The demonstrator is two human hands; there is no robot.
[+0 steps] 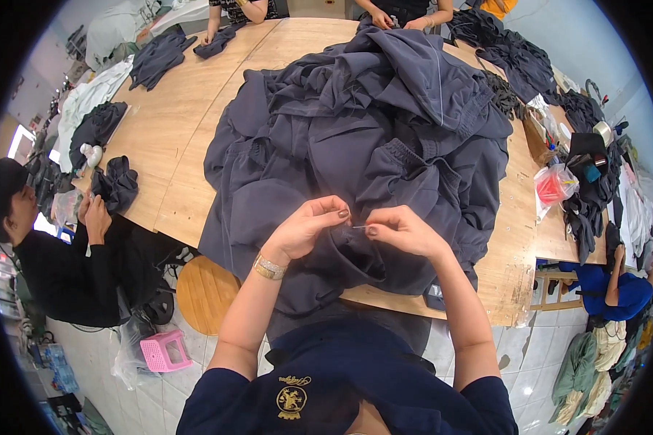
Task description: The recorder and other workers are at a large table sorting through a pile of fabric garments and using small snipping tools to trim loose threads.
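Note:
A large heap of dark grey garments (341, 152) with gathered elastic waistbands lies on the table in front of me. Over its near edge, my left hand (308, 228) is closed in a pinch, with thumb and forefinger together. My right hand (405, 230) faces it, also pinching. A thin pale strand (358, 227) spans the small gap between the fingertips; whether it is thread or a needle I cannot tell. Dark cloth hangs just below both hands, and its near part drapes over the table edge toward my lap.
The wooden table (189, 130) curves around the heap. A person in black (72, 254) works at the left, and others handle dark cloth at the far side. A red plastic bag (555, 185) lies at the right. A round stool (203, 293) and a pink stool (165, 351) stand at the left.

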